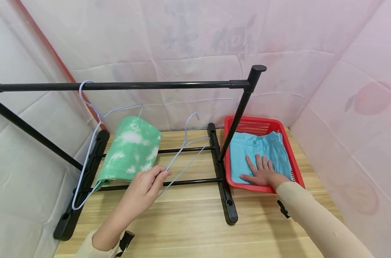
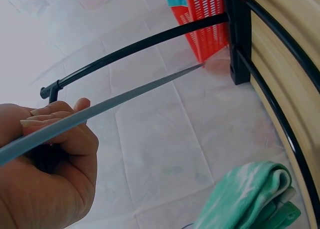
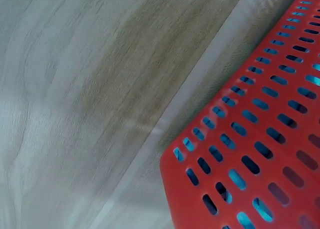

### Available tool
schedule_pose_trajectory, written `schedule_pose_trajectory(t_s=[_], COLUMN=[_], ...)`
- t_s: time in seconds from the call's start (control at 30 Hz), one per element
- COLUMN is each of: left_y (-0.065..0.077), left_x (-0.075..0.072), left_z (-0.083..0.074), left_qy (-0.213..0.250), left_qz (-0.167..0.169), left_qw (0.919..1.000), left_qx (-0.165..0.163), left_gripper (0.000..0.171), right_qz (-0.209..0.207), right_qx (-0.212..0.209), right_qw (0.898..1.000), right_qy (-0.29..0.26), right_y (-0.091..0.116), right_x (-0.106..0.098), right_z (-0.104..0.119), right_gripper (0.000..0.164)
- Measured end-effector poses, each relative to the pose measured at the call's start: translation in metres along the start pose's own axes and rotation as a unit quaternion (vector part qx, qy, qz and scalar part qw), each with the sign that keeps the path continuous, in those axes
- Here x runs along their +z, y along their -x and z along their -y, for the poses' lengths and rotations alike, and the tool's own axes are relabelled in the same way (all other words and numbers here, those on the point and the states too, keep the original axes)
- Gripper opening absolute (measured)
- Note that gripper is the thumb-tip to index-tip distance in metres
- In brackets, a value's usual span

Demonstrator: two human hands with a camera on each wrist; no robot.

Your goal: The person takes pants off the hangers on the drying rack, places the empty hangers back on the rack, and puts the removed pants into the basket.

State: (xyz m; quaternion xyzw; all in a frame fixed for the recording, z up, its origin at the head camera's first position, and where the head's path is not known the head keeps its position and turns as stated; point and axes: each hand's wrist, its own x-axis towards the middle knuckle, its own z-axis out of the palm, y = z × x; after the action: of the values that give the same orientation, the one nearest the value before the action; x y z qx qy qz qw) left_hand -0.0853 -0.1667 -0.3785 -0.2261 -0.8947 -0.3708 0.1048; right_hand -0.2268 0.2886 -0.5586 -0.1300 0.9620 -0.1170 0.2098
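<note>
In the head view my left hand (image 1: 143, 190) grips a light blue wire hanger (image 1: 184, 144) by one side, its hook pointing up and to the right. The hanger's bar crosses the fingers in the left wrist view. My right hand (image 1: 263, 173) lies with spread fingers on folded blue cloth (image 1: 242, 150) inside a red plastic basket (image 1: 295, 163). Left of the held hanger, a green and white tie-dye cloth (image 1: 131, 143) drapes over a second blue hanger (image 1: 91, 143), which hooks on the black rack's top bar (image 1: 156, 85). The right wrist view shows only the basket's slotted side, not the hand.
The black rack's feet (image 1: 227, 193) stand on a wooden table (image 1: 189, 225), with two low crossbars (image 1: 195, 181) between them. The basket sits right beside the rack's right foot. Pale printed sheets (image 1: 195, 39) close off the back and both sides.
</note>
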Motion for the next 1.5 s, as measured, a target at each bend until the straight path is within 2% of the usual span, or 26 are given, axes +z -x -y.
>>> schedule_pose_trajectory(t_s=[0.17, 0.37, 0.47, 0.53, 0.73, 0.93, 1.07, 1.2, 1.37, 1.5], left_y=[-0.001, -0.002, -0.002, -0.002, -0.001, 0.0, 0.002, 0.003, 0.003, 0.003], left_x=[0.0, 0.002, 0.003, 0.003, 0.002, 0.001, 0.0, 0.001, 0.001, 0.001], left_z=[0.0, -0.001, -0.002, -0.002, -0.002, -0.002, -0.002, -0.002, -0.003, -0.003], left_qy=[0.001, 0.008, 0.013, 0.014, 0.013, 0.014, 0.017, 0.022, 0.024, 0.024], left_qz=[0.0, 0.0, 0.003, 0.004, 0.006, 0.005, 0.0, 0.0, 0.0, 0.002], left_qw=[1.0, 0.9999, 0.9999, 0.9999, 0.9999, 0.9999, 0.9999, 0.9998, 0.9997, 0.9997], left_qx=[0.003, 0.007, 0.008, 0.007, 0.004, 0.003, 0.001, 0.003, 0.004, 0.001], left_gripper=[0.021, 0.02, 0.02, 0.021, 0.022, 0.022, 0.022, 0.022, 0.022, 0.023], right_qz=[0.0, -0.002, -0.024, -0.051, -0.128, -0.205, -0.252, -0.285, -0.29, -0.293], right_qx=[-0.001, -0.006, -0.032, -0.057, -0.131, -0.19, -0.212, -0.232, -0.249, -0.252], right_qw=[1.0, 1.0, 0.997, 0.991, 0.958, 0.908, 0.871, 0.84, 0.816, 0.81], right_qy=[0.0, -0.008, -0.06, -0.106, -0.22, -0.311, -0.364, -0.4, -0.435, -0.441], right_y=[0.001, 0.012, 0.014, 0.015, 0.019, 0.022, 0.026, 0.023, 0.018, 0.015], right_x=[-0.005, -0.028, -0.037, -0.043, -0.071, -0.1, -0.115, -0.123, -0.125, -0.123], right_z=[0.001, 0.034, 0.048, 0.056, 0.091, 0.125, 0.145, 0.157, 0.162, 0.161], right_gripper=[0.108, 0.106, 0.099, 0.094, 0.089, 0.077, 0.065, 0.057, 0.045, 0.037])
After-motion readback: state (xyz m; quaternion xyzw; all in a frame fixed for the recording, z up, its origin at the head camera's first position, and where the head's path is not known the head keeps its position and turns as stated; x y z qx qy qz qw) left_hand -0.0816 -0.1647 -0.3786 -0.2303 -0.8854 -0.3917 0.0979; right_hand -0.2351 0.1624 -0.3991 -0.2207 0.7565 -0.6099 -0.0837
